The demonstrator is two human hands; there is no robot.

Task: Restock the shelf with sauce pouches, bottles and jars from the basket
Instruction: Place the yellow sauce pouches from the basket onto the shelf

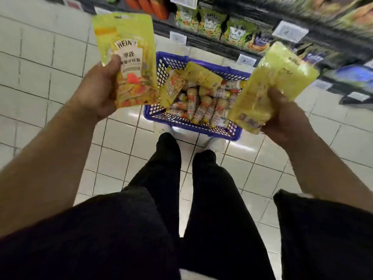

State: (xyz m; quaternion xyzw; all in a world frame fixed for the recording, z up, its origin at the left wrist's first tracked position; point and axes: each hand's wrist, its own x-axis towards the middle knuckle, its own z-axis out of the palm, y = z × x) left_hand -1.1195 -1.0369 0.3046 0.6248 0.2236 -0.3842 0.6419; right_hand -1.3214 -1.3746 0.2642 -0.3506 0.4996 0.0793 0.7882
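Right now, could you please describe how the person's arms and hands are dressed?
Both forearms are bare from the hands to above the elbows. The left hand and right hand wear no gloves, and no rings, watch or bracelets show. Short dark sleeves begin at the upper arms, matching the dark trousers.

Surface notes: glossy film, perforated plastic, glazed tile.
Both yellow pouches point(129, 57) point(270, 87) look like smooth, shiny plastic film with printed faces; the right one is blurred. Basket point(153, 116): blue moulded plastic lattice. Bottles point(199, 106) inside look like glossy plastic. Floor point(50, 63): pale glazed tile, faintly reflective. Trousers point(161, 188): matt black cloth.
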